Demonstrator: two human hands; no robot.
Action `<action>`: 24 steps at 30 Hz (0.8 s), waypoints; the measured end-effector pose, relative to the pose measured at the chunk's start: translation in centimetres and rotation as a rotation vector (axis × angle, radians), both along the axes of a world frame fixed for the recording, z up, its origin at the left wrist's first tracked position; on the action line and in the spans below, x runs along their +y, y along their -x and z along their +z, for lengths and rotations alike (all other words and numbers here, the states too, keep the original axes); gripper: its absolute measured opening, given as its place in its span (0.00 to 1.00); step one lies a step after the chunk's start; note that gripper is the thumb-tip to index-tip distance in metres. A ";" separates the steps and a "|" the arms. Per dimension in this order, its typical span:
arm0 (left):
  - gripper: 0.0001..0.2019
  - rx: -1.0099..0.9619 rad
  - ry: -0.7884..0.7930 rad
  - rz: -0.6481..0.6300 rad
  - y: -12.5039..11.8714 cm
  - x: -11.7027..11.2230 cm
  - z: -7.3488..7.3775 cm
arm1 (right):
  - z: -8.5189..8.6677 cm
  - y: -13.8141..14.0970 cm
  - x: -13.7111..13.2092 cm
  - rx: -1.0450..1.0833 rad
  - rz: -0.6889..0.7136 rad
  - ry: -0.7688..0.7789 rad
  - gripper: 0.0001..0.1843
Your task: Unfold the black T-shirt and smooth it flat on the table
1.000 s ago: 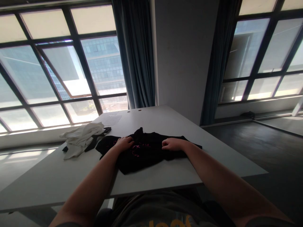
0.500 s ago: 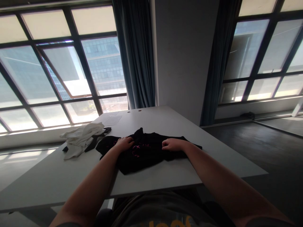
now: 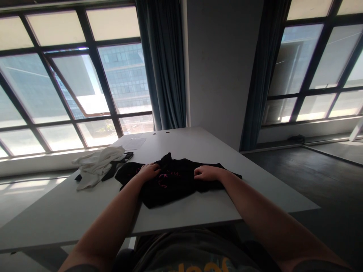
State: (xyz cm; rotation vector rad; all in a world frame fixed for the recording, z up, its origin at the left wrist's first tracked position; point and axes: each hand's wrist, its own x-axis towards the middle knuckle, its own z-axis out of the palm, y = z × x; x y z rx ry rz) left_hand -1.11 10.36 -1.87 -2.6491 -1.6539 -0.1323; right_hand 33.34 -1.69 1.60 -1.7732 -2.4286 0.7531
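A black T-shirt (image 3: pixel 170 193) with pink lettering lies crumpled and partly spread on the white table in front of me. My left hand (image 3: pixel 149 172) rests on its left part beside the lettering, palm down with the fingers stretched out over the cloth. On the right part of the shirt, my right hand (image 3: pixel 206 173) is closed, its fingers curled against the fabric. How much cloth is in those fingers is hard to see in the dim light.
White and dark clothes (image 3: pixel 98 166) lie in a heap at the table's left edge. A sheet of paper (image 3: pixel 134 144) lies farther back on the white table (image 3: pixel 195 143). Beyond stand windows, blue curtains (image 3: pixel 164 75) and a pillar (image 3: pixel 218 75).
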 end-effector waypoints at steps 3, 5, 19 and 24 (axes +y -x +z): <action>0.23 -0.002 -0.013 -0.007 0.1 0.2 -0.3 | 0.4 0.1 -0.4 0.004 -0.003 0.007 0.15; 0.22 -0.002 -0.019 -0.006 0.1 0.3 -0.3 | 0.7 0.3 -0.7 0.004 -0.008 0.007 0.14; 0.23 0.013 0.014 0.005 -0.2 -0.3 0.4 | 1.2 0.6 -1.0 -0.016 -0.009 0.023 0.14; 0.23 0.018 0.014 0.002 -0.2 -0.6 0.6 | 1.0 0.5 -0.9 -0.017 -0.010 0.021 0.14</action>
